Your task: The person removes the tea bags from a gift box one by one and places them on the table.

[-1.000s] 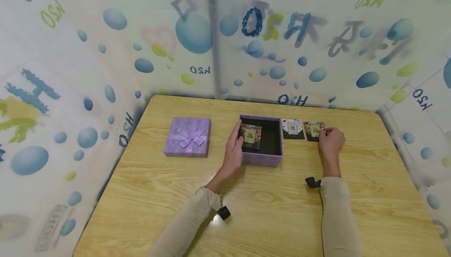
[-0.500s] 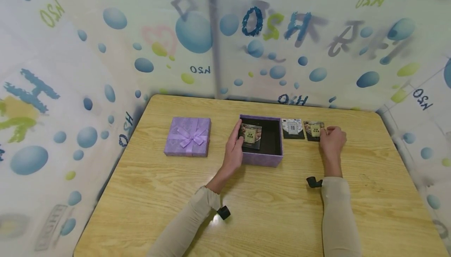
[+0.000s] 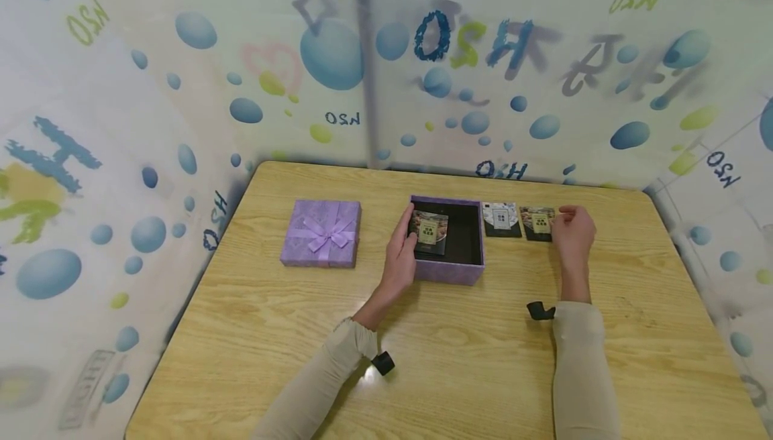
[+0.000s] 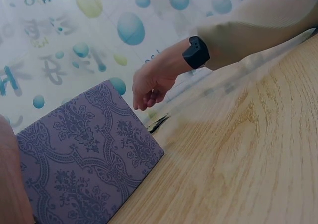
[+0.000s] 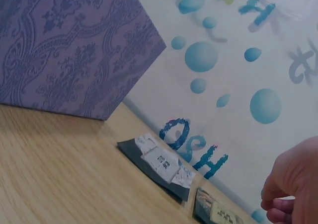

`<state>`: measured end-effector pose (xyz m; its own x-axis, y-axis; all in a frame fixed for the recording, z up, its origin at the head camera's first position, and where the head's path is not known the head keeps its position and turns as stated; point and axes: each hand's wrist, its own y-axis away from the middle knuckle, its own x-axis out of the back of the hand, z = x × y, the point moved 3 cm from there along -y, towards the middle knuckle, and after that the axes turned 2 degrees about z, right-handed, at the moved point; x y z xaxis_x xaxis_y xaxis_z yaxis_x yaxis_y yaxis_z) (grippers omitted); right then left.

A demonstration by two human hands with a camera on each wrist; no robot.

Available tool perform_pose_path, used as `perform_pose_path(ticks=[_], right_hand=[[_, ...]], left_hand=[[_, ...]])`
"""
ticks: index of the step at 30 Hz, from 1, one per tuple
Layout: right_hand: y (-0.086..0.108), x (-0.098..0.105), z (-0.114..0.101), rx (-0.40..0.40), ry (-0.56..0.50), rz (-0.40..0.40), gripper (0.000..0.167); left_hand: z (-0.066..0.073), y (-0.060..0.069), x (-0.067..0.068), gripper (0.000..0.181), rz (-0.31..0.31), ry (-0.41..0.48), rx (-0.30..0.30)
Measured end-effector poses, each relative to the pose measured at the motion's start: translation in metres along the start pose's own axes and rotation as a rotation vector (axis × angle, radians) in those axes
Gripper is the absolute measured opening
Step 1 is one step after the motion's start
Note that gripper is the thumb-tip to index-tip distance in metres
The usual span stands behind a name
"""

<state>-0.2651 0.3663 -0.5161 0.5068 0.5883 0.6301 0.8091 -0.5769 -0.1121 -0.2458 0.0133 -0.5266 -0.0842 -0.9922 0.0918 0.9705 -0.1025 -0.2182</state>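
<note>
An open purple box [image 3: 449, 273] stands on the table, with a dark printed packet [image 3: 429, 231] inside at its left. My left hand [image 3: 400, 260] grips the box's left wall, the thumb over the rim. Right of the box lie a white-and-black packet [image 3: 502, 221] and a dark packet with a yellowish label [image 3: 537, 224]. Just right of that dark packet is my right hand [image 3: 574, 233], loosely curled and holding nothing visible. The right wrist view shows the same hand [image 5: 294, 184] above the labelled packet [image 5: 223, 212]; whether it touches it I cannot tell.
A purple lid [image 3: 321, 234] with a ribbon bow lies left of the box. The wooden table [image 3: 477, 353] ends at a patterned wall [image 3: 338, 131] behind. Each wrist carries a small black device.
My right hand has moved slightly right and away from the dark packet, whose right part shows more now. The left hand, the box and both packets on the table have stayed put.
</note>
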Motion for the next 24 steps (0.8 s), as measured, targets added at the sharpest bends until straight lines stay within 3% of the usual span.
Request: perform_pose_path(ticks=[6,15,24], right_hand=[[0.006,0.002,-0.019,0.021,-0.018,-0.078,0.038],[0.024,0.001,-0.061,0.098,-0.076,-0.144,0.035],[0.044,-0.008,-0.088,0.207,-0.104,-0.191,0.032]], left_hand=[[0.005,0.000,0.000,0.059,-0.009,0.011,0.008],[0.041,0.007,0.007,0.057,-0.047,0.025,0.019],[0.041,0.008,0.006,0.056,-0.034,0.044,0.010]])
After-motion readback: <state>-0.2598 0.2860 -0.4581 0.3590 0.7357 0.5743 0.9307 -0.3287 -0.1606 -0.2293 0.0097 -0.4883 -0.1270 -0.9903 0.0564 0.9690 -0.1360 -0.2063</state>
